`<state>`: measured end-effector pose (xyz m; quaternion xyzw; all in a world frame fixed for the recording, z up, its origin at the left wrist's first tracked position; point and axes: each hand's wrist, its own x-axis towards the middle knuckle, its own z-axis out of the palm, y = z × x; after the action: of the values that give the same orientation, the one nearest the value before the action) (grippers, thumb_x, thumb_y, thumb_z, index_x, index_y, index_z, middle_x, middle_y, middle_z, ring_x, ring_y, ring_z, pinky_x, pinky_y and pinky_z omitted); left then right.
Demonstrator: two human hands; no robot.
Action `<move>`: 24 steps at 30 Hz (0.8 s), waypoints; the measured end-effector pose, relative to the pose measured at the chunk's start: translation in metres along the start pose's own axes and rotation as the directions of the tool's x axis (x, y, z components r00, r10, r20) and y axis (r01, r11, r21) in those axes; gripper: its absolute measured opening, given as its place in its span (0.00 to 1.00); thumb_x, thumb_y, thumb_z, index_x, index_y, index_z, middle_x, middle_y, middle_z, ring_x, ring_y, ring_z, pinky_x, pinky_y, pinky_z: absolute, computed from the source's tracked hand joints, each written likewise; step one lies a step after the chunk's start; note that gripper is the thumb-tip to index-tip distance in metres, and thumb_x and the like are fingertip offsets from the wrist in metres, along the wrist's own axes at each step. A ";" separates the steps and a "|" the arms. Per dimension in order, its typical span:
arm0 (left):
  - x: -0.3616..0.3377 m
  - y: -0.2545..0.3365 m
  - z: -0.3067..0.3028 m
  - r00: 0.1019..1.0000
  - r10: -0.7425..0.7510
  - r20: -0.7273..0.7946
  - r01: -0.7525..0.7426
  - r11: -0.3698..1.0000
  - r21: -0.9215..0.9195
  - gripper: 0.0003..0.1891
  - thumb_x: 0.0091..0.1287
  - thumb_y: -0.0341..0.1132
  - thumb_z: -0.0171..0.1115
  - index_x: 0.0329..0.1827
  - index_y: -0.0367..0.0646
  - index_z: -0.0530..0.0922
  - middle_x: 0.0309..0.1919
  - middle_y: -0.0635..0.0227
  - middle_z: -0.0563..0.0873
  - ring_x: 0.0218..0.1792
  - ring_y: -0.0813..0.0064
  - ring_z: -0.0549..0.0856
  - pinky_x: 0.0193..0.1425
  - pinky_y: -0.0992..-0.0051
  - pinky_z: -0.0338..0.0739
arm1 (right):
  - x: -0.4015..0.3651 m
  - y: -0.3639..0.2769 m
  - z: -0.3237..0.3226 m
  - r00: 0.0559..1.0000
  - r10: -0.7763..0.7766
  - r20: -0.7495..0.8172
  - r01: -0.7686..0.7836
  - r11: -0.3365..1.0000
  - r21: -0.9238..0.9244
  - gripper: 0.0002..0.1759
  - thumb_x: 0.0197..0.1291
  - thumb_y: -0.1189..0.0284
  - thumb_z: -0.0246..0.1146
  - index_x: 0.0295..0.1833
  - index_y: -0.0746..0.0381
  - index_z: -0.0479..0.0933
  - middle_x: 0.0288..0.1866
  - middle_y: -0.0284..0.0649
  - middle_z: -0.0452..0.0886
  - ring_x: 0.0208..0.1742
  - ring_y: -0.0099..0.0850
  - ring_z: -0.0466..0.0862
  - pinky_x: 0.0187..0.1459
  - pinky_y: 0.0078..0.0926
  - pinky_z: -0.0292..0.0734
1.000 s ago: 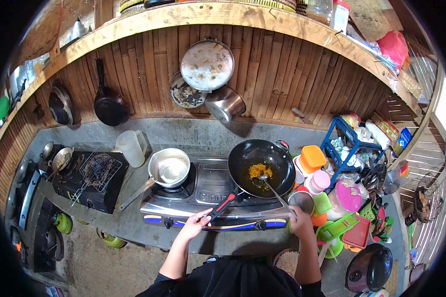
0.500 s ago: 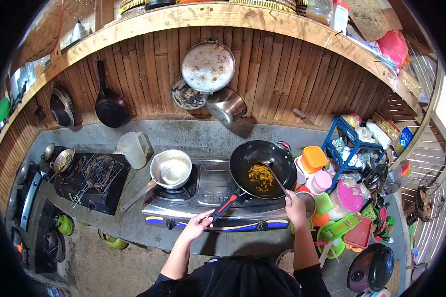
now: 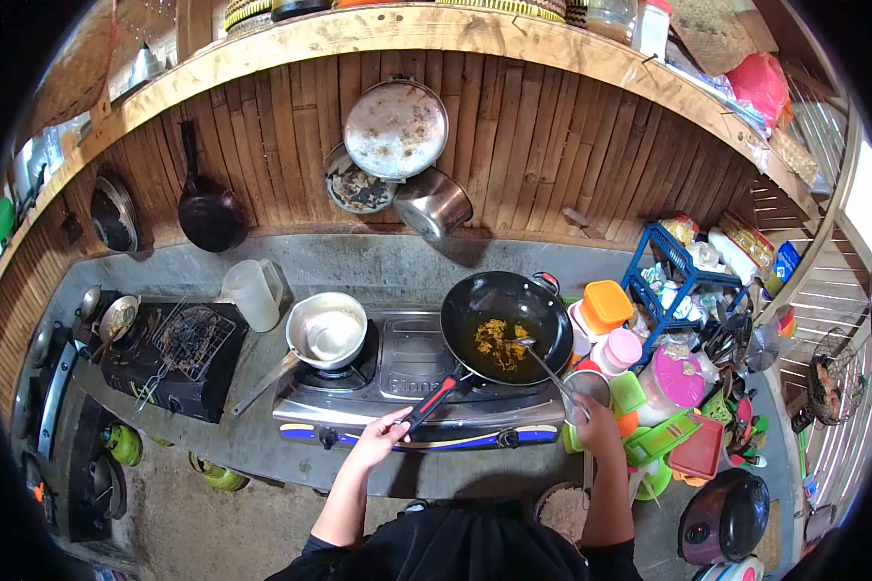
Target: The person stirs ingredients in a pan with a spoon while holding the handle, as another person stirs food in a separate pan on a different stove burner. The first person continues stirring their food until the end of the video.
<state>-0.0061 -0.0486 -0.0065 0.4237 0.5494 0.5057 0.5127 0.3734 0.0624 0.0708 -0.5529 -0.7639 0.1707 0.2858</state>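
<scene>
A black wok [image 3: 458,336] sits on the right burner, with small yellow-orange pieces [image 3: 499,344] in liquid at its bottom. My left hand [image 3: 382,438] is closed on the end of its red-and-black handle [image 3: 436,397]. In my right hand [image 3: 597,424] is the long handle of a metal spoon [image 3: 548,374], whose head rests among the pieces in the wok. On the left burner stands a light-coloured saucepan [image 3: 327,329] with some pale residue inside; neither hand touches it.
The gas stove [image 3: 412,353] stands on a grey counter. Beside my right hand are a round metal vessel [image 3: 591,384], plastic containers [image 3: 607,306] and a blue rack [image 3: 661,276]. A charred grill rack [image 3: 194,339] lies at left; pans hang on the wall, including a dark frying pan [image 3: 211,215].
My right hand has moved slightly right and down, shifting the spoon's head toward the near side of the wok. My left hand stays on the handle. The whole view has shifted slightly.
</scene>
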 end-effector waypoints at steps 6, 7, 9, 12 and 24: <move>0.002 -0.004 -0.001 1.000 0.020 0.013 -0.020 1.000 -0.008 0.19 0.67 0.30 0.56 0.62 0.43 0.73 0.29 0.76 0.79 0.31 0.86 0.76 0.40 0.83 0.70 | -0.018 -0.026 -0.033 0.996 0.073 0.060 -0.073 0.997 -0.002 0.16 0.57 0.75 0.57 0.51 0.65 0.76 0.46 0.54 0.80 0.49 0.48 0.80 0.50 0.35 0.74; 0.002 -0.004 0.000 1.000 0.025 0.008 -0.025 1.000 -0.013 0.19 0.67 0.31 0.56 0.62 0.44 0.73 0.28 0.77 0.79 0.30 0.86 0.75 0.39 0.84 0.68 | -0.020 -0.028 -0.038 0.995 0.072 0.075 -0.072 0.997 0.002 0.16 0.57 0.75 0.58 0.51 0.64 0.77 0.45 0.54 0.80 0.49 0.48 0.80 0.50 0.35 0.74; 0.003 -0.007 -0.001 0.999 0.036 0.014 -0.036 0.999 -0.022 0.19 0.67 0.31 0.56 0.62 0.44 0.73 0.29 0.77 0.79 0.30 0.86 0.75 0.39 0.84 0.69 | -0.023 -0.037 -0.050 0.995 0.082 0.064 -0.080 0.996 -0.032 0.15 0.57 0.75 0.58 0.51 0.63 0.77 0.44 0.53 0.81 0.47 0.49 0.81 0.48 0.37 0.75; 0.003 -0.008 -0.001 0.999 0.043 0.013 -0.042 0.999 -0.030 0.19 0.67 0.31 0.56 0.62 0.44 0.73 0.29 0.76 0.79 0.30 0.86 0.75 0.39 0.83 0.69 | -0.026 -0.044 -0.064 0.992 0.111 0.052 -0.110 0.993 -0.032 0.14 0.56 0.74 0.59 0.50 0.61 0.78 0.43 0.52 0.81 0.45 0.49 0.81 0.47 0.38 0.75; 0.000 0.001 0.001 1.000 0.013 0.003 -0.013 1.000 0.017 0.19 0.68 0.30 0.55 0.62 0.40 0.72 0.31 0.75 0.80 0.31 0.86 0.76 0.41 0.83 0.71 | -0.030 -0.022 -0.063 0.996 0.092 0.014 -0.090 0.991 -0.101 0.14 0.56 0.74 0.60 0.49 0.63 0.78 0.43 0.50 0.82 0.44 0.45 0.83 0.45 0.34 0.76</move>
<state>-0.0051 -0.0487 -0.0051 0.4322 0.5502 0.5038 0.5066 0.4027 0.0231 0.1251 -0.5992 -0.7480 0.1503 0.2426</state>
